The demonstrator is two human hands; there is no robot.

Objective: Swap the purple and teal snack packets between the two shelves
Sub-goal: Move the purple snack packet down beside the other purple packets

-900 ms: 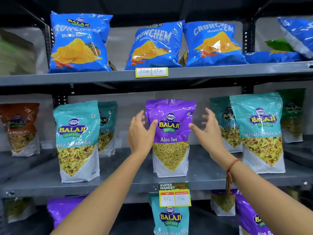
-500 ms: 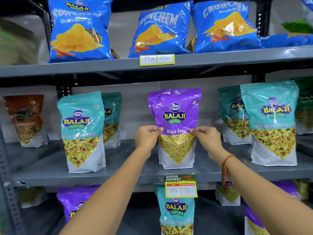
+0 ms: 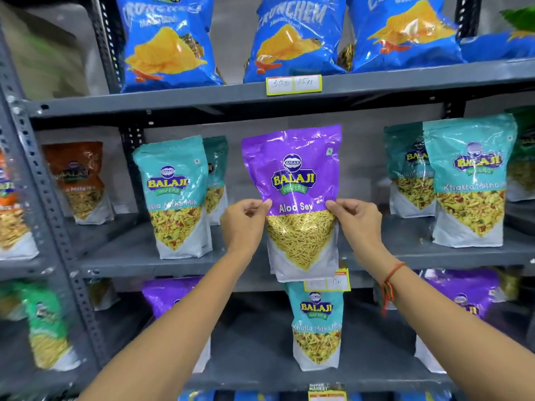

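Observation:
A purple Aloo Sev packet (image 3: 292, 175) is held upright in front of the middle shelf (image 3: 124, 264), its base hanging over the shelf's front edge. My left hand (image 3: 243, 224) pinches its left side and my right hand (image 3: 359, 221) pinches its right side. On the lower shelf (image 3: 254, 357), right below, a teal Khatta Mitha Mix packet (image 3: 317, 325) stands upright. More teal packets stand on the middle shelf at the left (image 3: 173, 195) and the right (image 3: 469, 183). Purple packets stand on the lower shelf at the left (image 3: 170, 293) and the right (image 3: 463, 296).
Blue Crunchem chip bags (image 3: 295, 39) line the top shelf. An orange-brown packet (image 3: 81, 180) stands at the far left of the middle shelf. A grey perforated upright (image 3: 49, 198) runs down the left. Price tags (image 3: 293, 83) hang on the shelf edges.
Both hands closed on the sides of the purple packet and pulled it forward off the middle shelf toward me. The view has tilted down, showing more of the lower shelf.

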